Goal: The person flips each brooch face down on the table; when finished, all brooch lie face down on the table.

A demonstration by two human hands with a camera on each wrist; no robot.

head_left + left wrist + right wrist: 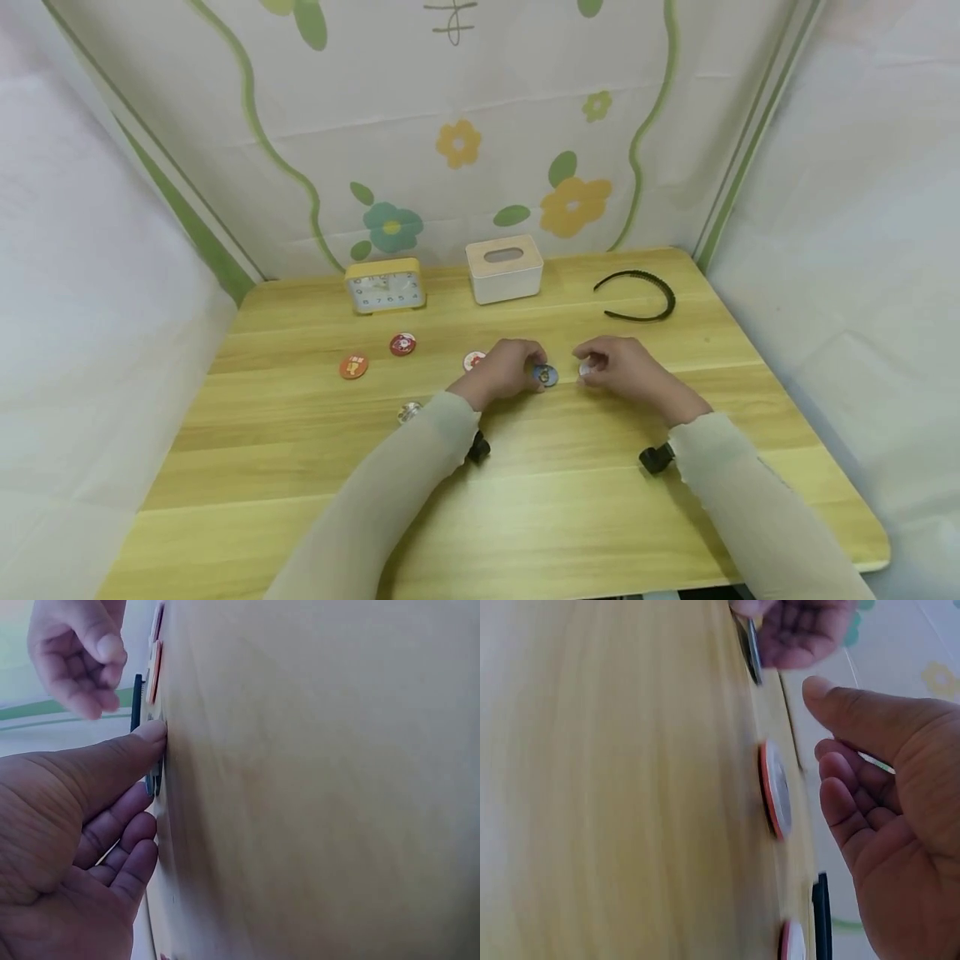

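My left hand (510, 369) pinches a round blue button badge (547, 376) between thumb and fingers, at the middle of the wooden table. In the right wrist view this badge (750, 651) stands tilted, its edge at the tabletop. My right hand (618, 367) hovers just right of it, fingers loosely bent and thumb apart, holding nothing. Beside those fingers a whitish badge (585, 367) shows partly. The right wrist view has a red-edged badge (776, 789) lying below the hand and another badge (795, 942) farther along. A white badge with a red print (473, 360) lies partly behind my left wrist.
On the left lie an orange badge (353, 366), a dark red badge (402, 344) and a silvery badge (408, 412) partly covered by my sleeve. Along the back stand a yellow clock (386, 286) and a white tissue box (506, 270). A black headband (663, 297) lies at back right.
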